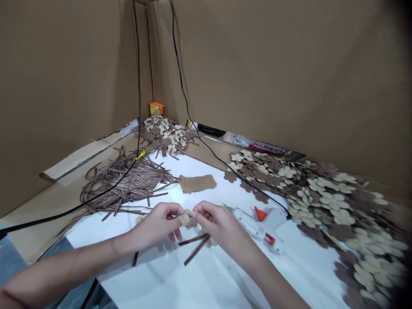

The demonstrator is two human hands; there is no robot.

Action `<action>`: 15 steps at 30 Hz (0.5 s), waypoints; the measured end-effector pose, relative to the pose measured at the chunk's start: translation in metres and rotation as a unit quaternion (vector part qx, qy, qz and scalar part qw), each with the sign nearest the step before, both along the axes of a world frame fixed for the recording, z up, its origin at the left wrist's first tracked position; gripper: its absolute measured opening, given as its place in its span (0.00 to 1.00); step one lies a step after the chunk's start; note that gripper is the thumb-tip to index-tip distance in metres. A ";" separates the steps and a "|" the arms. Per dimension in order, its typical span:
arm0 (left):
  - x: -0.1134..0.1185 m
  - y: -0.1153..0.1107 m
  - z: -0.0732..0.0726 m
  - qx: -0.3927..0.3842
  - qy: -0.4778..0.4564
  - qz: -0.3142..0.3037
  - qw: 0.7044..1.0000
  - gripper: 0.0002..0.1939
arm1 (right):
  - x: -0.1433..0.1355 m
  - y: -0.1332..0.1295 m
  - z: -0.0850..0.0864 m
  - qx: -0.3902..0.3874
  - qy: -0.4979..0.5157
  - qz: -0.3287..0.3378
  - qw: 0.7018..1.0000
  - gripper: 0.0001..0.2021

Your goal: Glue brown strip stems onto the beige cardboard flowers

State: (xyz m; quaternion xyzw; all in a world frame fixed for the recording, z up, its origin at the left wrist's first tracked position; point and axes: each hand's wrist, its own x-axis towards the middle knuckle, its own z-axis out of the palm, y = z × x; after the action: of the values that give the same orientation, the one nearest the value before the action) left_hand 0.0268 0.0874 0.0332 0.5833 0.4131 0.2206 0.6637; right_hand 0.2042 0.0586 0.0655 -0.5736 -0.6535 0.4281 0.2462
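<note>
Close together over the white work surface (154,281), both of my hands pinch a small cream and brown flower cutout (184,219). My left hand (157,223) grips its left side between thumb and fingers. On the other side, the fingertips of my right hand (220,221) press on it. Two short brown strips (197,252) stick out below my right hand; whether they join the flower is hidden. Part of another cream piece (210,242) shows under that hand. To its right lies a white glue gun (254,225) with an orange-red trigger.
A heap of brown strips (128,180) lies at the left. Flower cutouts pile up along the right (334,201), and a mixed heap (167,133) fills the back corner. A cardboard scrap (197,183) lies ahead. A black cable (222,161) crosses to the right; cardboard walls (273,64) enclose the surface.
</note>
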 end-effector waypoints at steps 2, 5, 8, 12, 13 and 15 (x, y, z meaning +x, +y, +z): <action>-0.002 0.001 -0.005 -0.009 0.020 0.009 1.000 0.13 | -0.001 0.003 0.000 0.023 -0.043 0.004 0.999 0.09; -0.003 0.001 -0.012 -0.023 0.039 0.013 0.999 0.12 | -0.003 0.008 -0.003 0.049 -0.089 0.014 0.995 0.07; -0.002 0.000 -0.016 -0.025 0.077 0.012 0.997 0.12 | -0.002 0.012 -0.008 0.069 -0.118 0.032 0.990 0.07; 0.001 -0.001 -0.017 -0.008 0.133 0.011 0.991 0.10 | -0.002 0.014 -0.018 0.087 -0.141 0.054 0.985 0.07; 0.002 -0.001 -0.016 -0.006 0.138 0.010 0.990 0.10 | -0.002 0.015 -0.021 0.089 -0.146 0.055 0.984 0.07; 0.004 0.000 -0.015 0.001 0.151 0.010 0.989 0.10 | -0.002 0.017 -0.025 0.089 -0.155 0.052 0.982 0.07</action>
State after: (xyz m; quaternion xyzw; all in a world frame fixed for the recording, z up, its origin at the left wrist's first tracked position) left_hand 0.0304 0.0870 0.0179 0.6064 0.5140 0.1372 0.5910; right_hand 0.2018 0.0752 0.0405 -0.5737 -0.7484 0.2865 0.1692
